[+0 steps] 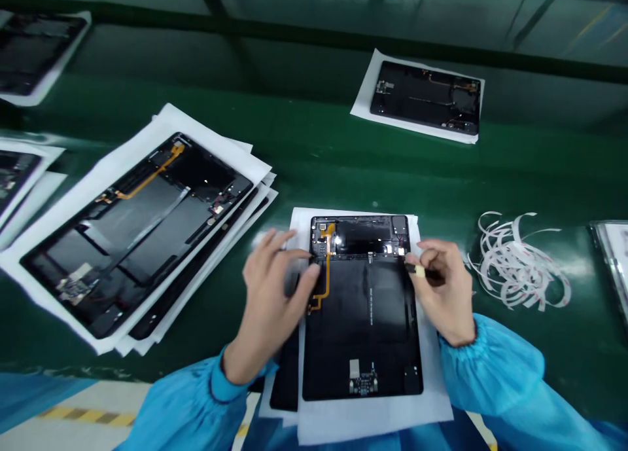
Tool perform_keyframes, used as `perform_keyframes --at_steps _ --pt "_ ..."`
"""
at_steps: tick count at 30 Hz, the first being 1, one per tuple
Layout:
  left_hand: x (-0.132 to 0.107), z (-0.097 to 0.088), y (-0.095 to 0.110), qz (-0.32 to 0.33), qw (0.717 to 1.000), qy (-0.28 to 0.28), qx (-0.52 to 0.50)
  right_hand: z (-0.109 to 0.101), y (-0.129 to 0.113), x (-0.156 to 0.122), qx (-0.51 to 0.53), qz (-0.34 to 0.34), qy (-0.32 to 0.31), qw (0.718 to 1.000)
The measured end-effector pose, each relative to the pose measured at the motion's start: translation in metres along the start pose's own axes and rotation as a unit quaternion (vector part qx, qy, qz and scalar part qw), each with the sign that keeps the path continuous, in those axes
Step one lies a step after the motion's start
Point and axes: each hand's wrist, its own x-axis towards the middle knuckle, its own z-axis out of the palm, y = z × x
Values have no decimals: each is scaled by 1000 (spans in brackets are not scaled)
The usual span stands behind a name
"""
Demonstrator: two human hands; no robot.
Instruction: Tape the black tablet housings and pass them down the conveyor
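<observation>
Tablet housing (363, 326) is lying flat: the left hand (275, 294) is half-open, touching its edge—the right hand (441, 287) is pinching a small tan-tipped tool (417, 271).

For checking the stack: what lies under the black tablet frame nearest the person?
A white sheet lies under the black tablet frame, and another dark frame sticks out at its left. The rest of that lower frame, and anything beneath it, is covered.

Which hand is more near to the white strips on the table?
Right. The right hand is a little to the left of the white strips; the left hand is farther away, beyond the black tablet.
</observation>
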Motion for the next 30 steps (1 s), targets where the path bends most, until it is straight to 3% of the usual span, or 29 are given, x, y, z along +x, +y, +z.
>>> perform_keyframes --at_steps 2,5,9,13,19,23,30 --pt "3 -4 -12 -47 999 14 6 -15 2 9 -106 19 -62 992" --pt "18 -3 -21 -56 998 -7 -11 -34 -1 16 -221 37 -139 965" --pt "47 7 -23 -88 994 -14 -65 -44 -8 15 -281 41 -161 945" --pt "66 12 -23 -93 987 9 -129 -39 -8 11 -251 36 -196 947" --pt "67 7 -22 -80 981 50 -168 -33 -3 6 -111 30 -223 968" --pt "41 -1 -15 -93 977 66 -182 -32 -8 -2 -26 31 -194 980" --pt "-76 -18 13 -159 972 41 -169 -31 -40 -7 104 54 -72 990"
